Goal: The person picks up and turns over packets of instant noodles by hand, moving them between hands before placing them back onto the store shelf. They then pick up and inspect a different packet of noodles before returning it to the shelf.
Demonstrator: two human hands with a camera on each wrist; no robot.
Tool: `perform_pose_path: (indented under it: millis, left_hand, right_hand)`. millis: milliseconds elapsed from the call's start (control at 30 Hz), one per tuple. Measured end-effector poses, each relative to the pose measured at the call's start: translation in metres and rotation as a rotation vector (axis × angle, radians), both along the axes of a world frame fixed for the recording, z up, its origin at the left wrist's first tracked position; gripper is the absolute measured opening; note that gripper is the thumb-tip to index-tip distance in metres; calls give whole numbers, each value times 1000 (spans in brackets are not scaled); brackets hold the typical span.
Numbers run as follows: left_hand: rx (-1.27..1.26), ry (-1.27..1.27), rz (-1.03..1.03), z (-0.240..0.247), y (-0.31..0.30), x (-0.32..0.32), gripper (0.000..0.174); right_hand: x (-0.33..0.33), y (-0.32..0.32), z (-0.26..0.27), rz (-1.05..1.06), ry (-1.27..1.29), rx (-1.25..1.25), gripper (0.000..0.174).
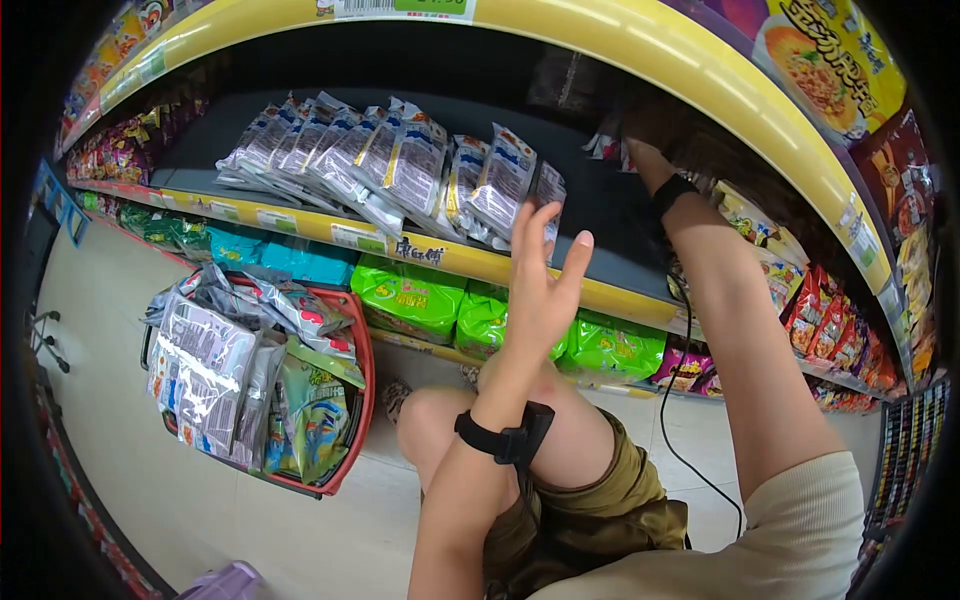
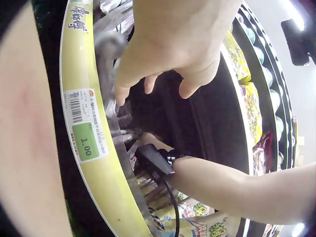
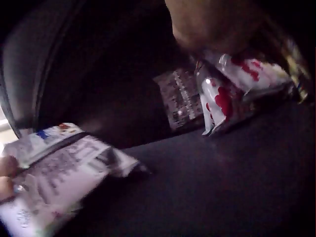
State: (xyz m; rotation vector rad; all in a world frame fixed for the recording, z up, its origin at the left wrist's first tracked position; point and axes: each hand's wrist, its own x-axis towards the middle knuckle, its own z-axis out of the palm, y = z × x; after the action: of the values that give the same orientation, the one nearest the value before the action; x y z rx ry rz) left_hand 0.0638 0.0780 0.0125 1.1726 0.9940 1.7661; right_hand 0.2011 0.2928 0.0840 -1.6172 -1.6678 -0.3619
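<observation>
My left hand (image 1: pixel 545 300) is raised at the shelf's front edge, fingers spread, beside the silver-purple packets (image 1: pixel 408 160). In the left wrist view the left hand (image 2: pixel 177 44) hangs over the dark shelf. In the right wrist view its fingertips (image 3: pixel 6 182) are at the edge of a pale packet (image 3: pixel 59 173); whether they press on it is unclear. My right hand (image 1: pixel 655 130) reaches deep into the shadowed shelf. In its wrist view the right hand (image 3: pixel 212 24) is against packets with red marks (image 3: pixel 217 101); its fingers are hidden, so a grip cannot be told.
A red-rimmed basket (image 1: pixel 365 400) filled with packets stands on the floor at left. Green packs (image 1: pixel 410 298) line the shelf below. A yellow shelf edge (image 1: pixel 600 45) arches overhead, and red packets (image 1: pixel 825 320) sit at right. A black cable (image 1: pixel 665 430) hangs below the right arm.
</observation>
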Motion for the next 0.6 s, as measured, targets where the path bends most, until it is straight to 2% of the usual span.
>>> perform_pose_path:
  millis: [67,133,167,200,267,300,333,400,433,467,533,600]
  left_hand:
    - [-9,-10,-6,-2,0,0,48]
    - [0,-78,-41,-6,1,-1,48]
    - [8,-72,-50,-8,2,-2,48]
    - [11,-66,-53,-9,3,-2,48]
    - [20,-97,-86,-10,2,-4,49]
    - [13,-152,-117,-11,1,-4,49]
    - [14,-144,-121,-8,-1,-6,49]
    - [-44,-163,-155,-3,-5,-9,49]
    - [-35,-143,-158,-3,-6,-9,45]
    - [-34,-137,-179,-5,-6,-9,45]
    - [62,-100,-156,-10,-2,-7,44]
    - [37,-96,-164,-10,-1,-10,43]
  right_hand:
    - [0,3,-3,-4,-2,1,38]
    - [-6,1,-20,40,68,259,30]
    - [-12,-4,-23,-1,147,414,24]
    - [-16,-9,-24,-5,152,418,24]
    - [-23,-35,-20,114,359,593,26]
    - [-23,-47,-17,206,475,438,38]
    - [-26,-54,-13,201,481,441,38]
    - [-36,-64,-6,463,715,507,37]
    - [-42,-65,0,459,642,661,42]
    - [-47,-65,1,439,639,671,42]
    - [-54,-62,4,508,734,576,39]
    - [-61,-59,7,583,831,479,37]
